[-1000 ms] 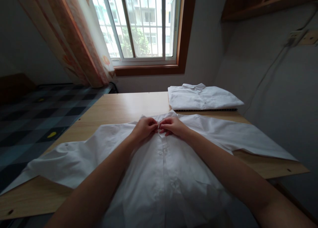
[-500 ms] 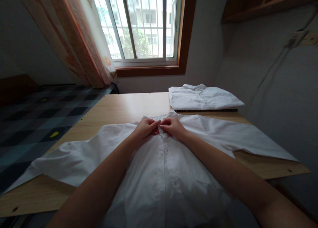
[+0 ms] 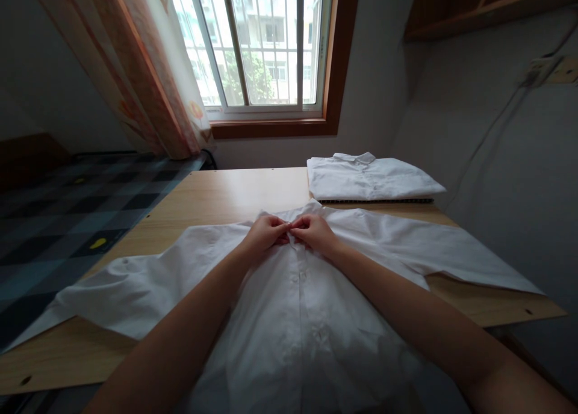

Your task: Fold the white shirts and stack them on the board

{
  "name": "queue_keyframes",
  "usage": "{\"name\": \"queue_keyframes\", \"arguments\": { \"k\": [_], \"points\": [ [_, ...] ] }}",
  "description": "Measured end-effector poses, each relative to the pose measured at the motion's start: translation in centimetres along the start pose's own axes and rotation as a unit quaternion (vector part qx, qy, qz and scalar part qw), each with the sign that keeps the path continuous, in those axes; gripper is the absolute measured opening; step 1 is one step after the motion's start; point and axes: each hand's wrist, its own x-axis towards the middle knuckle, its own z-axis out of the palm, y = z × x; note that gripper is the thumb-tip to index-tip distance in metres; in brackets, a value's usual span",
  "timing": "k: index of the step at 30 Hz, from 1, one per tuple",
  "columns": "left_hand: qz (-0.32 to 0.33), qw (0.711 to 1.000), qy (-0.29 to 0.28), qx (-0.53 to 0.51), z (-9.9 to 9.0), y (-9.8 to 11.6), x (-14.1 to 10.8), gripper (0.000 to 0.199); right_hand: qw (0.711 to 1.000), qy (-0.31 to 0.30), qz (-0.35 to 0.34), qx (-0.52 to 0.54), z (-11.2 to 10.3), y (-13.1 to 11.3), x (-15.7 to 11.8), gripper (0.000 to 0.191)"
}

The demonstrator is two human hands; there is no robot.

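Observation:
A white shirt (image 3: 275,318) lies front side up on the wooden table, its sleeves spread to both sides and its collar toward the window. Just below the collar, my left hand (image 3: 268,232) pinches the front edge of the shirt. My right hand (image 3: 311,230) grips the cloth right beside it, and the fingertips of both hands meet at the placket. Any button between the fingers is too small to make out. The lower front of the shirt hangs toward me between my forearms.
On the table (image 3: 235,188), a folded white shirt (image 3: 370,178) rests on a dark-edged thing at the back right. A checked bed (image 3: 90,221) adjoins the left side. Behind are a window (image 3: 266,47) and a curtain (image 3: 149,71). A shelf (image 3: 497,11) hangs at the upper right.
The fingertips of both hands have drawn slightly closer together at the placket. The shirt lies almost as before.

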Motion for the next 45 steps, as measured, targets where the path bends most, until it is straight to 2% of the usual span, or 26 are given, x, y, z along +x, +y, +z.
{"name": "queue_keyframes", "arguments": {
  "k": [10, 20, 26, 31, 37, 42, 45],
  "points": [
    [-0.014, 0.998, 0.039, -0.042, 0.56, 0.50, -0.66, 0.016, 1.000, -0.013, 0.023, -0.005, -0.22, -0.43, -0.06, 0.005],
    [0.004, 0.996, 0.077, -0.033, 0.93, 0.56, -0.50, 0.008, 0.999, -0.023, -0.007, -0.044, -0.37, -0.43, 0.02, 0.007],
    [0.011, 0.997, 0.065, -0.034, 0.96, 0.43, -0.38, 0.013, 0.999, -0.023, 0.010, -0.025, -0.46, -0.54, 0.00, 0.005],
    [0.025, 0.998, 0.058, -0.019, 0.96, 0.08, -0.12, 0.017, 1.000, -0.027, 0.007, 0.005, -0.52, -0.23, 0.32, 0.015],
    [0.033, 0.998, 0.034, -0.034, 0.83, 0.03, -0.11, 0.022, 1.000, -0.028, 0.003, 0.011, -0.64, -0.08, 0.42, 0.015],
    [0.076, 0.997, 0.009, -0.017, 0.82, -0.15, -0.08, 0.027, 0.999, -0.031, 0.005, 0.011, -0.71, -0.26, 0.30, 0.013],
    [0.116, 0.993, 0.003, 0.032, 0.59, -0.29, 0.15, 0.027, 0.999, -0.025, 0.006, 0.022, -0.61, -0.12, 0.36, 0.015]
  ]
}}
